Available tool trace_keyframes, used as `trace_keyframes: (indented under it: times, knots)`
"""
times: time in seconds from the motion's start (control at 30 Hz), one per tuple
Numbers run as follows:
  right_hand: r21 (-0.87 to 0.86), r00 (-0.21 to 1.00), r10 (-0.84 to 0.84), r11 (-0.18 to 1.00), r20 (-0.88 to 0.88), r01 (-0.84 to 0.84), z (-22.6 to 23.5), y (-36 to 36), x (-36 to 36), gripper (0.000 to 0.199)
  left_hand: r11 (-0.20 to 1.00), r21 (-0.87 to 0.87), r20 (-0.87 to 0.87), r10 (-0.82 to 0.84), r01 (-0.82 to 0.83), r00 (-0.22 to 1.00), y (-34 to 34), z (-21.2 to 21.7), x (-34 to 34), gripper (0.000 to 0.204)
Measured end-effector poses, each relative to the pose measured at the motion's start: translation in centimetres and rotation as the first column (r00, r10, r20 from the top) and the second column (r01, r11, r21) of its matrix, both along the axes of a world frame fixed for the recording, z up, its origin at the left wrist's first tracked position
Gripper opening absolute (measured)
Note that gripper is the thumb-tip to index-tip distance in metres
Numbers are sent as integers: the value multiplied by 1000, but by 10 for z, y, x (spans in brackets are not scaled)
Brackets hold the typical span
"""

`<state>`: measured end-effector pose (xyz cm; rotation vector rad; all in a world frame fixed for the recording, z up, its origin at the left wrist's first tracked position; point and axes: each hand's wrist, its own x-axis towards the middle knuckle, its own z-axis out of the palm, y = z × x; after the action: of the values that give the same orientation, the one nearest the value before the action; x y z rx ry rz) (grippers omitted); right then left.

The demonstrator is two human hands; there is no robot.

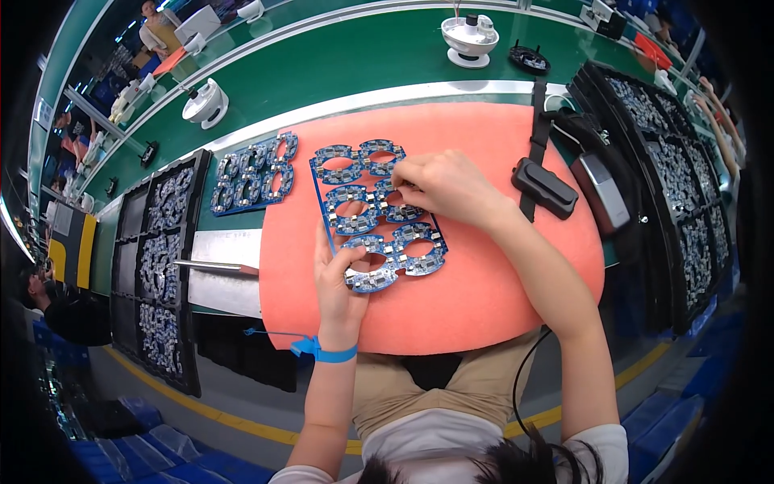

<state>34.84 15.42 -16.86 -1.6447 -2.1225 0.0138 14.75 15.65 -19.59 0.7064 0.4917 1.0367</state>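
Observation:
A blue panel of ring-shaped circuit boards (351, 199) is held over the pink mat (484, 298) in front of me. My left hand (342, 282) grips its near left corner, the thumb on top and the fingers underneath. On my left wrist is a blue strap (324, 350). My right hand (442, 187) is at the panel's right side, its fingers pinched together over a ring in the middle row. What those fingertips hold, if anything, is hidden. A second blue circuit board panel (255, 173) lies at the mat's far left corner.
Black trays of circuit boards stand at left (196, 234) and right (645, 153). A thin metal tool (216, 266) rests on a silver plate at left. A black case (545, 187) and a grey power bank (603, 194) lie at right. White round devices stand on the green bench (322, 73).

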Motion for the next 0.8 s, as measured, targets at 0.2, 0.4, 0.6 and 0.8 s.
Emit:
trace_keyframes:
  times: [0.2,0.4,0.6,0.8]
  knots:
    - [351,970,239,913,-40,-211,-15,7,-2,14,1000,-2,2,-9,9,1000,0,0,-1,60]
    - [174,978,165,974,-124,-143,-10,4,-8,14,1000,12,-24,-8,8,1000,-1,3,0,59]
    - [166,937,166,979,-307,-119,-16,8,-12,12,1000,27,-35,-2,3,999,-3,4,1,59]
    - [267,957,247,942,-149,-201,-14,14,-12,12,998,50,-74,-22,26,997,-2,1,1,58]
